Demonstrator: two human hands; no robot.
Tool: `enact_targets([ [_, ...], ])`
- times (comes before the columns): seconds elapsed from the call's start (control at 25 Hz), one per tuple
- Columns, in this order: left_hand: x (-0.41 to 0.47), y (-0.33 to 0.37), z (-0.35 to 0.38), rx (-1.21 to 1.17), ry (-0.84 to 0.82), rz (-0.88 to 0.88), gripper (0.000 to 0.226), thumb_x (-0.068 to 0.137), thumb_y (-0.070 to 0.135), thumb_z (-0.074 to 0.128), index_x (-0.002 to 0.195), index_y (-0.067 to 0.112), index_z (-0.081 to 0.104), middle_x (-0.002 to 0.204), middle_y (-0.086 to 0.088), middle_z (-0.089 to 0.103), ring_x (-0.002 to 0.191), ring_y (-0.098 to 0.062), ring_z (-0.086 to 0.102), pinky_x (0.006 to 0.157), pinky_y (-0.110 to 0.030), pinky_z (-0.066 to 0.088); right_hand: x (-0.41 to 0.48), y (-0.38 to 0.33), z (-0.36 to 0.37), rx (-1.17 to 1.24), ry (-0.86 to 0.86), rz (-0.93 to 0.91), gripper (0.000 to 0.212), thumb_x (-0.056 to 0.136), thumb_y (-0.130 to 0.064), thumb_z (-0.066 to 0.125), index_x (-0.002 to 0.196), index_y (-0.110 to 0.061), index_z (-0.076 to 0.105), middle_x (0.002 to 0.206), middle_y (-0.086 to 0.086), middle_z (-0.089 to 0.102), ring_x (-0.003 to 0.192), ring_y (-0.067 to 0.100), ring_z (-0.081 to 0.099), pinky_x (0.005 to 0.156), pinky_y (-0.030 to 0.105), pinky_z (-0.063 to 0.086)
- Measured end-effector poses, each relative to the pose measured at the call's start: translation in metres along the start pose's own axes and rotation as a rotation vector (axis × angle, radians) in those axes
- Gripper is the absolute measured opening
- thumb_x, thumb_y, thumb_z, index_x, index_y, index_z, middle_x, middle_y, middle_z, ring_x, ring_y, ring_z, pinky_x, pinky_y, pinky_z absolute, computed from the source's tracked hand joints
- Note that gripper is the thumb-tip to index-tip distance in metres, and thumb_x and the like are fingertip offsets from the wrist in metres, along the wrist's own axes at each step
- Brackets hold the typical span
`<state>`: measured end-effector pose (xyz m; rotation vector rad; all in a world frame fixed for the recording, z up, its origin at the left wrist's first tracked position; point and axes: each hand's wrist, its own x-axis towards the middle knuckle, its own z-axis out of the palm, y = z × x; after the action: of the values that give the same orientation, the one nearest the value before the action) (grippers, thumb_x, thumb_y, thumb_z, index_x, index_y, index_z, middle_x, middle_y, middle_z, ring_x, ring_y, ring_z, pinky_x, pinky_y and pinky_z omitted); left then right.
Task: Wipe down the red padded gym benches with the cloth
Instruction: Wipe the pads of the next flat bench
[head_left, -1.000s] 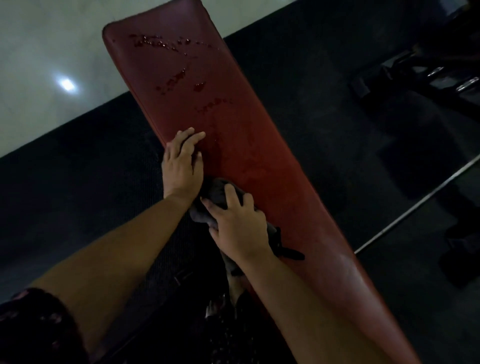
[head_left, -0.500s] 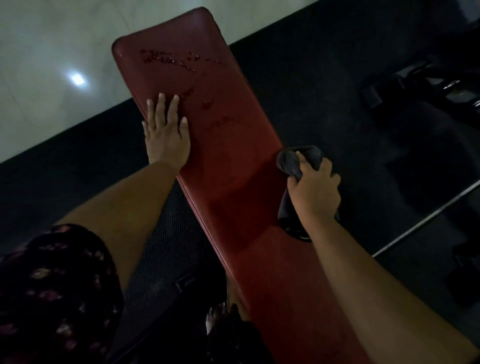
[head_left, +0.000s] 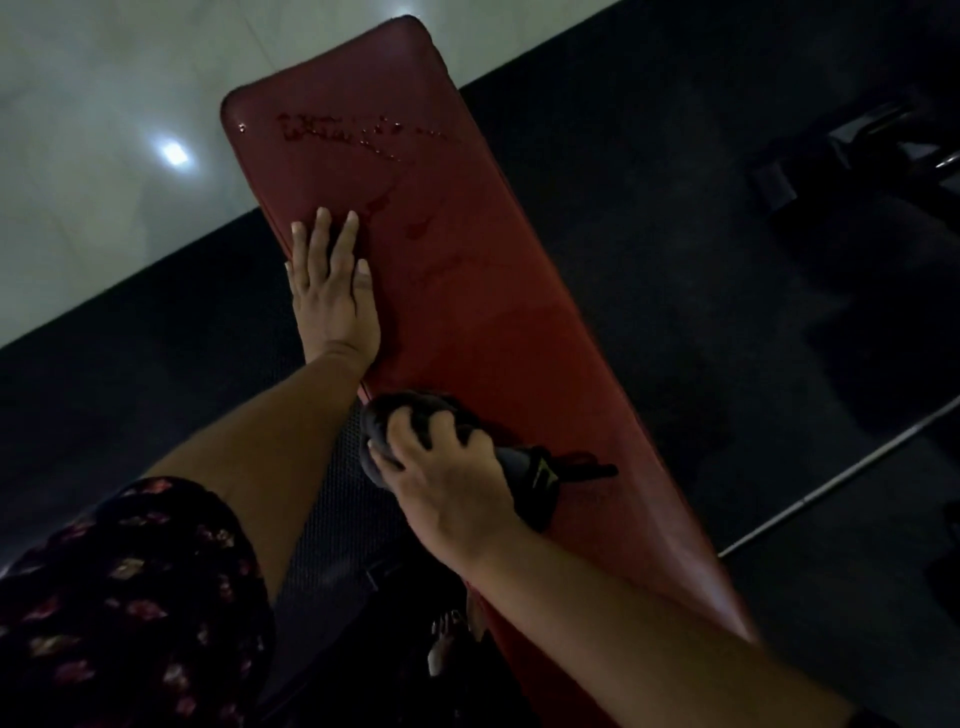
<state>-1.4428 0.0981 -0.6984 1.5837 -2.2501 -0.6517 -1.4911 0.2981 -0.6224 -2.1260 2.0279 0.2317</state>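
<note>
1. The dark rubber floor (head_left: 675, 218) lies around everything, and a pale glossy floor (head_left: 104, 104) shows beyond its far edge.
2. The red padded bench (head_left: 493, 322) runs lengthwise away from the person. Its skin looks smooth and probably slick where wet. It appears heavy and steady enough to take firm pressure without needing to be held.
3. The left hand (head_left: 332, 296) lies flat on the bench's left edge, fingers straight and together, holding nothing. It seems to be bracing.
4. The right hand (head_left: 447, 478) is nearer the person, also by the left edge. Its fingers are curled down over the cloth, pressing it onto the pad.
5. The dark cloth (head_left: 400, 410) is bunched under the right palm, with a tail carrying a yellow-marked tag (head_left: 540, 470) trailing towards the bench's middle. It looks soft, limp and light, so it is best gripped as a wad from above. A loose tail may drag or fold under.
6. The wet droplets (head_left: 363, 132) sit near the far end, beyond the left fingertips and well apart from the cloth, so that stretch looks unwiped.
</note>
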Motion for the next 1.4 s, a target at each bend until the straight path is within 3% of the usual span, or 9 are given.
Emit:
enact_targets([
  [0.08,0.001,-0.003,0.002,-0.012,0.014,-0.006,0.051,0.104,0.036,0.025,0.153,0.025,0.031,0.163,-0.002,0.019,0.151,-0.025,0.005,0.121,-0.039,-0.001,0.020,0.007,-0.007,0.008,-0.006,-0.053,0.044,0.092,-0.030,0.038,0.130,-0.025,0.058,0.136,0.006,0.045,0.102,0.036,0.045,0.062,0.040,0.048],
  [0.2,0.002,-0.004,0.005,-0.021,0.035,0.011,0.054,0.101,0.039,0.025,0.152,0.022,0.035,0.161,-0.006,0.023,0.151,-0.029,0.008,0.121,-0.042,0.002,0.044,0.035,-0.015,0.116,-0.054,-0.064,0.041,0.094,-0.036,0.048,0.135,-0.033,0.050,0.144,0.004,0.036,0.111,0.035,0.044,0.068,0.041,0.045],
  [0.48,0.001,-0.004,0.005,-0.049,0.053,0.003,0.052,0.101,0.036,0.027,0.151,0.023,0.036,0.161,-0.004,0.024,0.151,-0.028,0.008,0.122,-0.043,0.002,0.049,0.168,-0.026,0.186,-0.098,0.490,0.057,0.094,-0.048,0.051,0.146,-0.050,0.027,0.151,0.004,0.023,0.121,0.033,0.037,0.078,0.041,0.046],
  [0.6,0.002,-0.007,0.006,-0.055,0.053,-0.009,0.051,0.102,0.035,0.028,0.151,0.024,0.036,0.161,-0.003,0.024,0.151,-0.027,0.008,0.122,-0.042,0.002,0.059,0.178,-0.024,0.244,-0.107,0.634,0.056,0.096,-0.046,0.051,0.147,-0.047,0.029,0.150,0.005,0.025,0.124,0.033,0.037,0.078,0.036,0.042],
  [0.92,0.004,-0.009,0.007,-0.035,0.057,0.013,0.055,0.099,0.037,0.026,0.150,0.020,0.038,0.160,-0.007,0.028,0.150,-0.030,0.013,0.121,-0.043,0.004,0.101,0.162,-0.028,0.164,-0.036,0.603,0.058,0.097,-0.043,0.050,0.150,-0.045,0.026,0.153,0.006,0.023,0.122,0.034,0.036,0.078,0.039,0.049],
  [1.16,0.002,-0.006,0.003,-0.027,0.038,0.023,0.055,0.099,0.038,0.027,0.151,0.021,0.037,0.161,-0.004,0.026,0.150,-0.028,0.009,0.119,-0.028,-0.010,0.104,0.176,-0.033,0.310,-0.143,0.584,0.059,0.097,-0.047,0.042,0.150,-0.050,0.016,0.155,0.010,0.020,0.124,0.037,0.039,0.091,0.045,0.045],
  [1.32,0.004,0.011,-0.010,0.045,-0.126,-0.050,0.058,0.100,0.038,0.024,0.156,0.024,0.022,0.163,-0.003,0.017,0.151,-0.025,0.004,0.121,-0.040,-0.003,0.097,0.143,-0.050,0.228,-0.196,0.527,0.066,0.094,-0.047,0.048,0.150,-0.050,0.014,0.155,0.010,0.013,0.129,0.038,0.030,0.090,0.046,0.046],
  [1.4,0.005,0.015,-0.025,0.091,-0.179,-0.063,0.058,0.101,0.037,0.023,0.157,0.024,0.016,0.162,-0.004,0.024,0.151,-0.024,0.013,0.123,-0.044,0.006,0.091,0.105,-0.055,0.209,-0.215,0.394,0.068,0.093,-0.046,0.050,0.150,-0.049,0.014,0.157,0.010,0.008,0.132,0.040,0.024,0.091,0.048,0.046],
])
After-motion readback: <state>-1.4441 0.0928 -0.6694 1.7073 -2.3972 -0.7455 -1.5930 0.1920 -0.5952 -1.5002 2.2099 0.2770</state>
